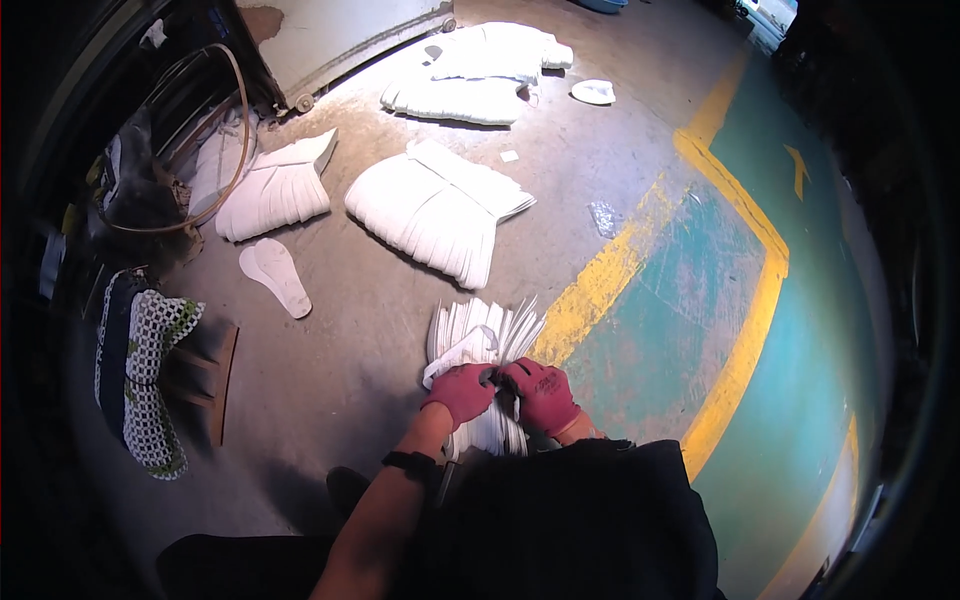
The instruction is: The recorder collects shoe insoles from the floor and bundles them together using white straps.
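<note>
Close in front of me is a bundle of thin white insole-shaped pieces (455, 322), stood on edge and fanned out at its far end. A white strip (470, 346) loops over it. My left hand (463, 394), in a dark red glove, is closed at the bundle's top with the strip beside its fingers. My right hand (543, 396), gloved alike, is closed against the left one, its fingertips pinched together. Both seem to grip the strip, though the fingers cover most of the held part. The bundle's near end lies partly under my hands and dark clothing.
Further white bundles lie ahead (440, 215), at the left (280, 190) and at the back (470, 75). Loose insoles (275, 277) rest on the concrete floor. A stool with a woven cover (155, 375) lies at the left. Yellow lines (735, 390) border green floor at the right.
</note>
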{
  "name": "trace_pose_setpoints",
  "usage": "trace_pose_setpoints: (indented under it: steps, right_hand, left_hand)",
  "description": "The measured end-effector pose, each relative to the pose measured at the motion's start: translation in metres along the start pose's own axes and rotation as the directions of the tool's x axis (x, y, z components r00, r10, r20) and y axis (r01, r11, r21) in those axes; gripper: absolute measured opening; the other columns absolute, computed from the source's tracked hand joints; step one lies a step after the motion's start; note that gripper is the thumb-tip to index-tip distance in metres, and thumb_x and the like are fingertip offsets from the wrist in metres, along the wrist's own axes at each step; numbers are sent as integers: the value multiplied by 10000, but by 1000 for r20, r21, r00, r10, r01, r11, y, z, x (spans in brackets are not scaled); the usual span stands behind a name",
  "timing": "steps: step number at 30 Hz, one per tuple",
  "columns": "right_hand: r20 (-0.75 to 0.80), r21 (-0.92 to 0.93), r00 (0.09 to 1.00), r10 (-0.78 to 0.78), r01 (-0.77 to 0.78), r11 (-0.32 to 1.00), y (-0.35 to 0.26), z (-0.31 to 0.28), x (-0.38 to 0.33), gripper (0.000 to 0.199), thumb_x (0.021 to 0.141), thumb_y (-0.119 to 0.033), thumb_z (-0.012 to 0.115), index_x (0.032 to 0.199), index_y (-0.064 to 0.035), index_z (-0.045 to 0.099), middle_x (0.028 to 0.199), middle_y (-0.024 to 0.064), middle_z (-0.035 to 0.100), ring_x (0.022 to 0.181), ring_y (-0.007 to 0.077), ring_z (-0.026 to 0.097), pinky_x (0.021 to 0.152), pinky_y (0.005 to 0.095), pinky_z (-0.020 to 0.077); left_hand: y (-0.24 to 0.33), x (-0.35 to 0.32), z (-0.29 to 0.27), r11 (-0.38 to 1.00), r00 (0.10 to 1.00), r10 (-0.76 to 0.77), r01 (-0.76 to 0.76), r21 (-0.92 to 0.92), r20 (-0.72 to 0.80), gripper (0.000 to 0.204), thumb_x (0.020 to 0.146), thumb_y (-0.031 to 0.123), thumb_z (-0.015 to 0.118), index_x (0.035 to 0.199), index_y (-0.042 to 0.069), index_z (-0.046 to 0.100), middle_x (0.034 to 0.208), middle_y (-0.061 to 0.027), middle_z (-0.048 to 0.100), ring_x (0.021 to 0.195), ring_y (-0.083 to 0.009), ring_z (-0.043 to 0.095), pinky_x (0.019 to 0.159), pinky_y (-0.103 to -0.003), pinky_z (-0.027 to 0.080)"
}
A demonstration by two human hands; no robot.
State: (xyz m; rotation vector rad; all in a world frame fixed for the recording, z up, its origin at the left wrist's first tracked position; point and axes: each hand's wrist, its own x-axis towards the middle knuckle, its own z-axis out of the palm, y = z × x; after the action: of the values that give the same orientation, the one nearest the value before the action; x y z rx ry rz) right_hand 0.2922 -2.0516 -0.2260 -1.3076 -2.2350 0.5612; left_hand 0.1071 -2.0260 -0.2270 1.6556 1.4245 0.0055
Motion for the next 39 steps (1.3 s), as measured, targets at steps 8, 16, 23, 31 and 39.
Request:
trace_pose_setpoints:
  steps: [8, 16, 23, 31, 39]
  right_hand:
    - [-198, 18, 954, 225, -226, 974, 0, 10, -3, 454, 751, -160, 715, 1187, -135, 591, 985, 100, 639, 822, 307, 664, 691, 409, 514]
    - [-270, -23, 946, 179, -192, 981, 32, 0, -8, 267, 751, -192, 774, 1000, -137, 694, 902, 66, 697, 763, 283, 683, 657, 375, 524]
    - [-165, 71, 977, 134, -123, 990, 34, -26, 1, 261, 821, -169, 707, 1080, -139, 689, 950, 78, 708, 837, 280, 685, 711, 385, 529]
    - [-19, -222, 867, 497, -489, 844, 108, -48, -91, 166, 825, -146, 645, 989, -124, 661, 890, 104, 703, 811, 319, 683, 686, 409, 538]
    - [34, 61, 877, 480, -481, 875, 14, -40, -11, 361, 798, -438, 721, 874, -90, 665, 855, 128, 697, 771, 335, 676, 666, 417, 519]
  left_hand:
    - [-3, 7, 7, 720, 978, -101, 200, -665, 185, 257, 883, 199, 580, 1085, 88, 693, 898, -70, 701, 809, -181, 669, 731, -318, 528]
    - [2, 43, 0, 707, 971, 122, 61, -705, 206, 392, 856, 169, 666, 1240, 91, 669, 953, -19, 699, 814, -100, 617, 762, -265, 514]
    - [30, 28, -16, 975, 991, 101, -115, -193, -82, 282, 855, 285, 654, 1074, 119, 719, 984, -99, 721, 928, -287, 681, 809, -381, 528]
    - [-33, 27, -65, 905, 911, 110, 74, 420, -398, 204, 849, 208, 614, 1033, 123, 632, 1034, -74, 650, 981, -282, 646, 802, -439, 520]
    - [-44, 35, -53, 987, 923, 6, 57, 152, -385, 359, 834, 307, 650, 1125, 98, 667, 1130, -123, 668, 1045, -342, 625, 919, -434, 492]
